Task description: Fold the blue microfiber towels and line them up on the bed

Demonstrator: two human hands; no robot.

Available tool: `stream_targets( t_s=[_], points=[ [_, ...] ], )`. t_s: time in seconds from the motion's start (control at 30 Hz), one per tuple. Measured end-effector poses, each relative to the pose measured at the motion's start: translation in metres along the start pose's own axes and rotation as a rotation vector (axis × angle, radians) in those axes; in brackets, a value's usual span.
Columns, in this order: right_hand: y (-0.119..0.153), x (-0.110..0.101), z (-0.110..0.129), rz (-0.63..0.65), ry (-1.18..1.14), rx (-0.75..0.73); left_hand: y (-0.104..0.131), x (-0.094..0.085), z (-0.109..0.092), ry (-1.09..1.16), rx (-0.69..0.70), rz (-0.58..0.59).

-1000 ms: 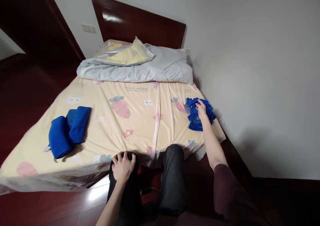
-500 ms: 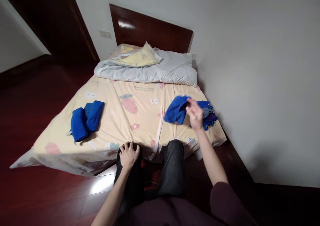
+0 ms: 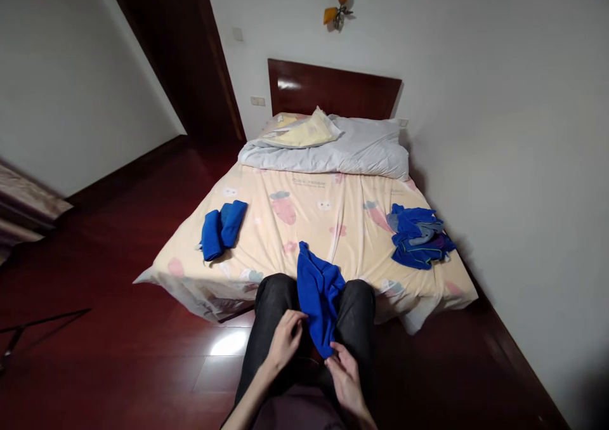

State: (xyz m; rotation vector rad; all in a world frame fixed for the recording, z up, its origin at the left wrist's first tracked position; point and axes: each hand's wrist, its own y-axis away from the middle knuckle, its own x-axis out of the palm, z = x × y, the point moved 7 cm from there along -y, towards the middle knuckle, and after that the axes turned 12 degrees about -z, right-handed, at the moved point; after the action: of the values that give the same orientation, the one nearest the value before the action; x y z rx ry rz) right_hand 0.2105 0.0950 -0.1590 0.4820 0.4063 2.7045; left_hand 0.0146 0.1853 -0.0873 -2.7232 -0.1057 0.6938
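Blue cloth [image 3: 320,290] pulled in closer, now ahead of right grip [image 3: 345,374], which pinches its near end; left grip [image 3: 284,341] beside its left edge, can't tell if holding.

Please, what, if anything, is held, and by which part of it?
A blue cloth: the right hand holds its near end; whether the left hand grips it is unclear.

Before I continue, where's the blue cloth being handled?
Head view, lower centre: the blue cloth is between the knees, its lower end in the right hand.
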Motion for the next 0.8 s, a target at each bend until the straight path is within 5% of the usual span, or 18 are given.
stream_targets(
  t_s=[0.2,0.37,0.47,0.8],
  points=[
    [-0.021,0.020,0.097,0.111,0.533,-0.609,0.049,0.035,-0.062,0.250,0.021,0.211],
    [-0.010,0.061,0.126,0.226,0.700,-1.048,0.027,0.028,-0.066,0.203,0.017,-0.052],
    [0.003,0.073,0.128,0.214,0.739,-1.097,0.019,0.018,-0.061,0.148,0.020,-0.176],
    [0.043,0.066,0.158,-0.003,0.803,-1.099,0.010,-0.005,-0.069,0.006,0.159,-0.252]
  ],
)
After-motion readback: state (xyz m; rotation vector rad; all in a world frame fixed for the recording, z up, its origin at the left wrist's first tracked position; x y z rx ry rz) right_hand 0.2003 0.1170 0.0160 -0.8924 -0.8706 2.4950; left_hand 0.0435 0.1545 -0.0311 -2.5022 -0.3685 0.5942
